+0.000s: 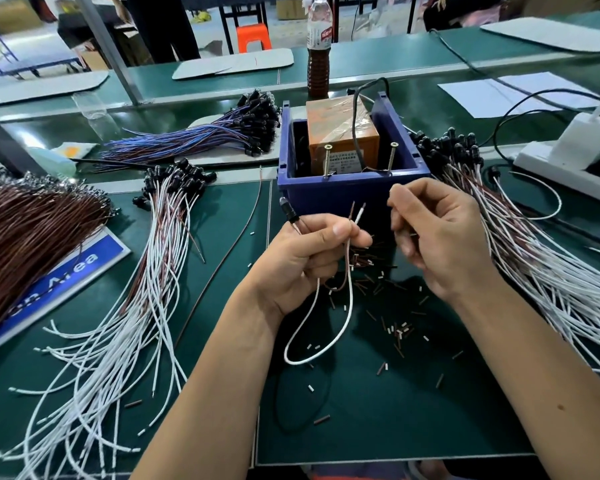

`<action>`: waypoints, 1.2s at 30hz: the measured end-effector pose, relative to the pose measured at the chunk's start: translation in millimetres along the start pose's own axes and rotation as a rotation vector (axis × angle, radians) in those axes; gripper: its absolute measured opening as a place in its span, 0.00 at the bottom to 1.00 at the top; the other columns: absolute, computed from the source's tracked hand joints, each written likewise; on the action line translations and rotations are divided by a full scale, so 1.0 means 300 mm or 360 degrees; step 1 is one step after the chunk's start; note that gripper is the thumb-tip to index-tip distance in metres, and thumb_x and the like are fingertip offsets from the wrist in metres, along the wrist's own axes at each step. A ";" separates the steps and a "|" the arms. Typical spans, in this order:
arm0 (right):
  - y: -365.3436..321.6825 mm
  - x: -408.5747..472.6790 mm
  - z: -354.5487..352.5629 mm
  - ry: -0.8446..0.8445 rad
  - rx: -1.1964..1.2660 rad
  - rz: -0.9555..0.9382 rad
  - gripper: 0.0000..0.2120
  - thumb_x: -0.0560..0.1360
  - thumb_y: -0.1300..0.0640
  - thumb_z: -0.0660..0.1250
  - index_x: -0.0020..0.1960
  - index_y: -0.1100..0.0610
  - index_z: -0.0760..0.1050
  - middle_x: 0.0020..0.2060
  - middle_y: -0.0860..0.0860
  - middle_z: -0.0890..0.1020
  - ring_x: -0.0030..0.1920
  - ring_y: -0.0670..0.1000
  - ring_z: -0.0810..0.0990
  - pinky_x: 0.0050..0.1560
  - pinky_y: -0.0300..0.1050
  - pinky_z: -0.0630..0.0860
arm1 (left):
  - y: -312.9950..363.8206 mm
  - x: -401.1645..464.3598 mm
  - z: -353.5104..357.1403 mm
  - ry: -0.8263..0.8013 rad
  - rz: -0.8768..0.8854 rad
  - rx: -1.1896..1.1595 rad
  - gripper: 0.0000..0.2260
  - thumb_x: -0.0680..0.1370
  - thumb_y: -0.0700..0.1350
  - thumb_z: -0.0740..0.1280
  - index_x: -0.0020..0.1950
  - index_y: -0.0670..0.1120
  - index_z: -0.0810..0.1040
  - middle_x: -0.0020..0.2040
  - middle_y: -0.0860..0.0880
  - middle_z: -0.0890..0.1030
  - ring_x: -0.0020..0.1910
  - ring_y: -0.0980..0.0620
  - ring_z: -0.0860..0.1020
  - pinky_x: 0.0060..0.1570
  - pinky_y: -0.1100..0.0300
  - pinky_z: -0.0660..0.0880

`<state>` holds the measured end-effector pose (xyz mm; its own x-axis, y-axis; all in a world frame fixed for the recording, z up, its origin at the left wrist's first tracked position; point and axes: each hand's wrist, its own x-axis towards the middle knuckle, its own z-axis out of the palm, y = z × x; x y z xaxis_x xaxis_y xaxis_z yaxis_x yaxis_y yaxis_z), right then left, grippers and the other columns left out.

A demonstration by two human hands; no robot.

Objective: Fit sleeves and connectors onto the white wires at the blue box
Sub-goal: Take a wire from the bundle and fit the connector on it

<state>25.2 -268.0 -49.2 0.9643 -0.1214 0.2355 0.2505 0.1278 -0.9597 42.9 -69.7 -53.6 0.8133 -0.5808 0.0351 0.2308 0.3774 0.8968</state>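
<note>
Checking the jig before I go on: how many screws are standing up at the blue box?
2: one screw near the front rim's left side, the other screw near its right, both leaning against the orange block inside the blue box. Others may be hidden inside.

One view only, head-worn, wide-angle; no second view, so no shared area. The scene is seen from above the person's own forearms, looking forward and down onto a green mat (378, 410). Both forearms enter from the bottom edge; the left hand (302, 261) and right hand (440, 237) are framed close, near frame centre. The blue box (352, 192) is seen just beyond the hands, looked into from above. Wire bundles are cut off at the left and right edges. Straight bench edges are bowed by the lens. Farther off, a bottle (318, 46) and an orange stool (253, 37) are caught along the top edge.
</note>
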 end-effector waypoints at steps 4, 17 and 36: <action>0.006 -0.019 0.020 -0.0461 -0.0046 0.0249 0.19 0.76 0.39 0.71 0.41 0.55 0.82 0.31 0.54 0.80 0.23 0.48 0.74 0.18 0.36 0.66 | 0.007 0.007 0.000 0.0138 0.0208 -0.0065 0.11 0.79 0.41 0.65 0.45 0.44 0.88 0.36 0.50 0.80 0.23 0.62 0.62 0.23 0.72 0.60; -0.003 -0.020 0.025 -0.0288 -0.0151 -0.0068 0.08 0.80 0.53 0.72 0.44 0.56 0.81 0.34 0.54 0.82 0.28 0.57 0.75 0.26 0.46 0.69 | 0.007 0.006 0.055 0.0371 0.0518 -0.0047 0.07 0.78 0.39 0.68 0.44 0.44 0.85 0.58 0.41 0.85 0.25 0.60 0.62 0.25 0.68 0.61; 0.017 -0.026 0.038 0.0605 -0.1048 -0.0906 0.12 0.81 0.61 0.68 0.62 0.60 0.84 0.35 0.42 0.78 0.34 0.43 0.78 0.35 0.45 0.78 | 0.007 0.024 0.073 0.1150 0.0835 0.0071 0.06 0.80 0.31 0.66 0.50 0.38 0.83 0.40 0.42 0.86 0.23 0.59 0.64 0.24 0.66 0.61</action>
<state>19.8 -255.3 -54.2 0.5905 -0.3215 0.7402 0.4635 -0.6157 -0.6372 37.5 -88.9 -41.9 0.9499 0.2607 0.1726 -0.2742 0.4295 0.8604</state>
